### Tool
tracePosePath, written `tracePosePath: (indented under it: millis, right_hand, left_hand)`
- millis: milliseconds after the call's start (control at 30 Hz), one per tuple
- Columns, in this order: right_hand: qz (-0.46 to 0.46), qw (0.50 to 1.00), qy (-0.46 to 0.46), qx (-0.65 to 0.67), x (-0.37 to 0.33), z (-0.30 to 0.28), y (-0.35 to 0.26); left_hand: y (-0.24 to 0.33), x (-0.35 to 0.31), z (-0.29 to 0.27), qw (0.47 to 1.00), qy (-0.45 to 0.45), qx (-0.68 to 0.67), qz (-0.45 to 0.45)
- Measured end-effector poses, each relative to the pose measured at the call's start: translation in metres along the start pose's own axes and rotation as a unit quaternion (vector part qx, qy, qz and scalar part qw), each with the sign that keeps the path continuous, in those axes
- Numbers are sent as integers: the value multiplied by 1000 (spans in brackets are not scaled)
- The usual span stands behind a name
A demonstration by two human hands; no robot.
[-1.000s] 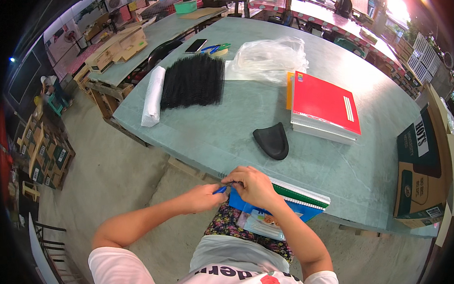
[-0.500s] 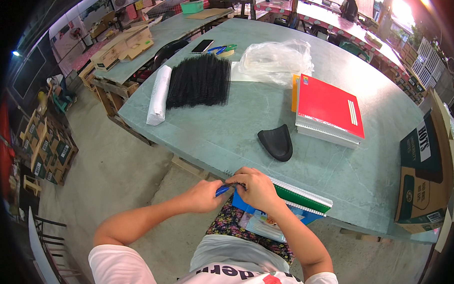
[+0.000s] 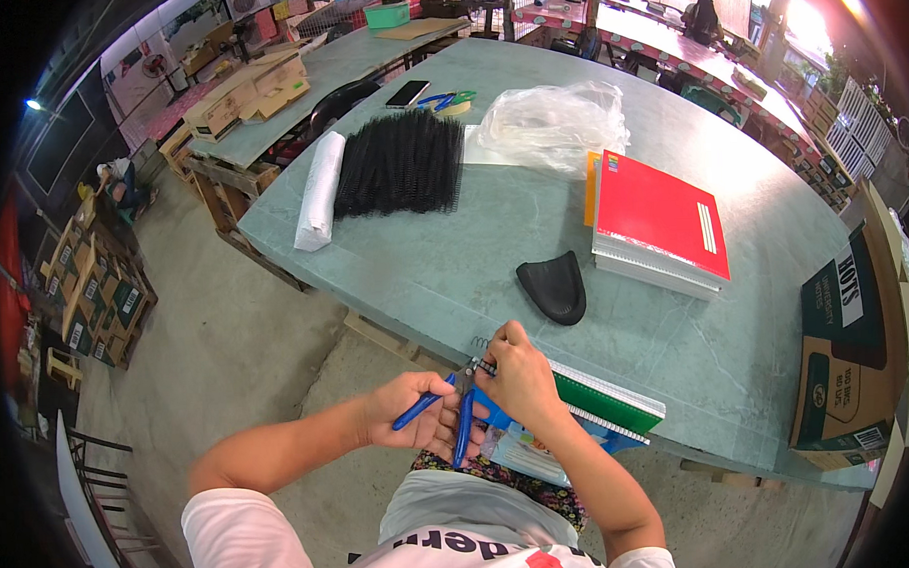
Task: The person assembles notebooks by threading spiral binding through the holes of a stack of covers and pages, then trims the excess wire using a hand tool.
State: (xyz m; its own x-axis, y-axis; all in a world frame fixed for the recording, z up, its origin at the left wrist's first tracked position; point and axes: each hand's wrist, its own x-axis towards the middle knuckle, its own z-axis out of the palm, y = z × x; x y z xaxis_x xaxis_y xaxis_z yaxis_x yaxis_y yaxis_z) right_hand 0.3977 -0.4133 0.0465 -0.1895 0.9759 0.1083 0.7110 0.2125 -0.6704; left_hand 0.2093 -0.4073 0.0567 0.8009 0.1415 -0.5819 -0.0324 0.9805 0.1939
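Observation:
My left hand holds blue-handled cutting pliers, the handles spread apart across the fingers. Their metal jaws are up against my right hand, at the near table edge. My right fingers pinch the end of a black wire coil, whose loose loops stick out past the fingertips. Beside that hand lies a spiral notebook with a green cover, its edge along the table rim. Something blue and a clear-wrapped pack hang just below it, partly covered by my right forearm.
Beyond my hands lie a black curved pad and a stack of red-covered notebooks. Farther back are black coils, a white roll, a plastic bag and a phone. A carton stands at right.
The pliers' handles have spread and my left fingers have opened out beneath them. My right hand has risen slightly, and the coil's loose end has shifted right.

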Motion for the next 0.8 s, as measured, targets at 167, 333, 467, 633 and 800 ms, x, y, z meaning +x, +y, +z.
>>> tracePosePath:
  millis: [167, 333, 467, 633, 800]
  right_hand:
    - [-34, 999, 31, -10, -2, 10, 4]
    - [-28, 999, 15, -4, -1, 9, 5]
    - [-37, 999, -19, 5, 0, 1, 11]
    - [-111, 993, -15, 36, -12, 5, 9]
    - [-120, 992, 27, -39, -62, -37, 16]
  left_hand:
    - [-8, 5, -2, 925, 224, 297, 76]
    - [-11, 6, -12, 745, 293, 577, 163]
    - [16, -13, -22, 848, 231, 465, 108]
    - [39, 20, 0, 821, 184, 440, 315]
    - [104, 36, 0, 825, 139, 486, 253]
